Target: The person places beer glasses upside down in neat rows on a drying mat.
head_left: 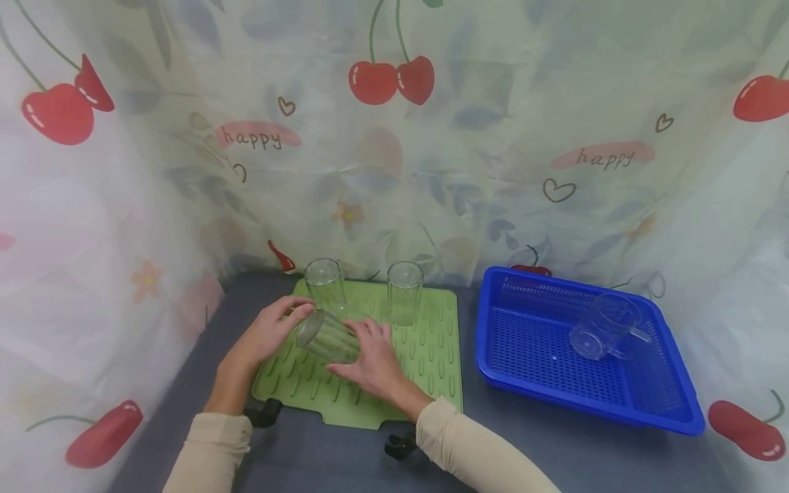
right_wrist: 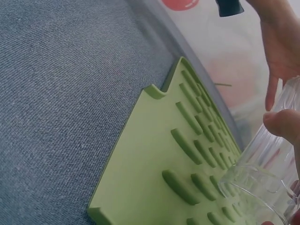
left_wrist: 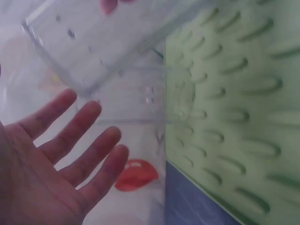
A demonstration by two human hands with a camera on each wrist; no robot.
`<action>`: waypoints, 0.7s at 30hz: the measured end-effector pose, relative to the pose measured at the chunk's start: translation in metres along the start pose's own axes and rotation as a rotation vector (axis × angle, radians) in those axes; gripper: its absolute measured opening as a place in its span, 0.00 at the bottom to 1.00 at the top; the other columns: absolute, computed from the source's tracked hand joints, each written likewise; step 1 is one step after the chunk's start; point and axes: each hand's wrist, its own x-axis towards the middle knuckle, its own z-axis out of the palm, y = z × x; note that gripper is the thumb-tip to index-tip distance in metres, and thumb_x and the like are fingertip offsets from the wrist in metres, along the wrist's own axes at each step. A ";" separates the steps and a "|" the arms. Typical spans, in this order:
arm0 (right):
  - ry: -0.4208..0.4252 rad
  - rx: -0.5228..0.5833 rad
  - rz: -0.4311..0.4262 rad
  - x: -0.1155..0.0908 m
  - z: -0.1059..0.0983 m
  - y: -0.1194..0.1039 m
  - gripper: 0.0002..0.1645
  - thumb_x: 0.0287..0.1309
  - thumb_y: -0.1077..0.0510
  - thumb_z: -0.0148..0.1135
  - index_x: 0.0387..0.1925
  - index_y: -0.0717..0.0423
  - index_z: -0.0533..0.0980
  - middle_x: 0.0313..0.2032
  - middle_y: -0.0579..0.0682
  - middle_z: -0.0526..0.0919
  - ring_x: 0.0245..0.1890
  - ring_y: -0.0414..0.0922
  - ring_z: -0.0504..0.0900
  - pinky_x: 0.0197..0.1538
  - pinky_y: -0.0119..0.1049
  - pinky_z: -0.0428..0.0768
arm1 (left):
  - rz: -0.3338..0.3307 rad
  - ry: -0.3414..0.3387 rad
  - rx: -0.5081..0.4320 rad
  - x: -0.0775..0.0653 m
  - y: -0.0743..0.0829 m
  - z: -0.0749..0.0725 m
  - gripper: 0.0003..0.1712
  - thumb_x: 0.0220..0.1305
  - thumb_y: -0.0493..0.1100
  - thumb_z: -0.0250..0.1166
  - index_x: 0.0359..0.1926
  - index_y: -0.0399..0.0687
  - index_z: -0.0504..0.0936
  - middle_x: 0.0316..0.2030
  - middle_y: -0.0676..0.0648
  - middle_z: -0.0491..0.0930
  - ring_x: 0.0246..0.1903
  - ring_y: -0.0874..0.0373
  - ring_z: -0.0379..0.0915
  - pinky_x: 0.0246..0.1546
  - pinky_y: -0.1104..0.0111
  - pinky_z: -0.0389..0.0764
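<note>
My right hand (head_left: pixel 376 363) grips a clear drinking glass (head_left: pixel 329 337) by its base end, thumb on the near side and fingers over the far side. Tilted over the green ridged mat (head_left: pixel 431 356), the glass points its mouth up and to the left. Beside that mouth is my left hand (head_left: pixel 271 332); the left wrist view shows its fingers (left_wrist: pixel 79 126) spread and nearly straight, with nothing held. Two more clear glasses stand upright along the mat's back part, one on the left (head_left: pixel 324 281) and one on the right (head_left: pixel 405 294).
To the right sits a blue perforated basket (head_left: pixel 524 335), with a clear glass mug (head_left: pixel 598 329) lying inside. A dark grey cloth (head_left: pixel 296 455) covers the table. Behind and at both sides hangs a cherry-printed curtain (head_left: pixel 431 171).
</note>
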 end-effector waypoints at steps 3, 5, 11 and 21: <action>0.005 0.011 0.009 0.000 0.001 0.002 0.52 0.47 0.36 0.80 0.71 0.44 0.69 0.63 0.45 0.74 0.56 0.45 0.66 0.53 0.40 0.76 | -0.018 0.042 0.036 0.001 -0.010 -0.004 0.39 0.77 0.70 0.42 0.70 0.47 0.72 0.68 0.40 0.73 0.67 0.38 0.69 0.64 0.38 0.71; 0.010 0.013 0.010 0.000 0.002 0.004 0.52 0.47 0.35 0.80 0.71 0.44 0.69 0.63 0.45 0.75 0.56 0.45 0.67 0.53 0.40 0.76 | -0.034 0.059 0.065 0.002 -0.017 -0.006 0.40 0.77 0.70 0.42 0.71 0.46 0.71 0.69 0.38 0.72 0.68 0.36 0.68 0.64 0.37 0.70; 0.002 0.034 0.010 -0.001 0.004 0.004 0.51 0.48 0.35 0.78 0.71 0.45 0.69 0.62 0.46 0.77 0.58 0.47 0.72 0.57 0.43 0.77 | -0.090 0.056 0.178 0.010 -0.039 -0.004 0.44 0.77 0.71 0.42 0.74 0.42 0.67 0.71 0.33 0.66 0.72 0.30 0.57 0.68 0.33 0.61; -0.023 0.085 0.019 0.000 0.007 -0.001 0.49 0.49 0.38 0.78 0.69 0.49 0.70 0.61 0.48 0.79 0.60 0.48 0.78 0.62 0.47 0.80 | -0.136 0.026 0.240 0.019 -0.074 0.012 0.39 0.77 0.62 0.52 0.75 0.40 0.64 0.75 0.30 0.59 0.74 0.26 0.46 0.70 0.30 0.52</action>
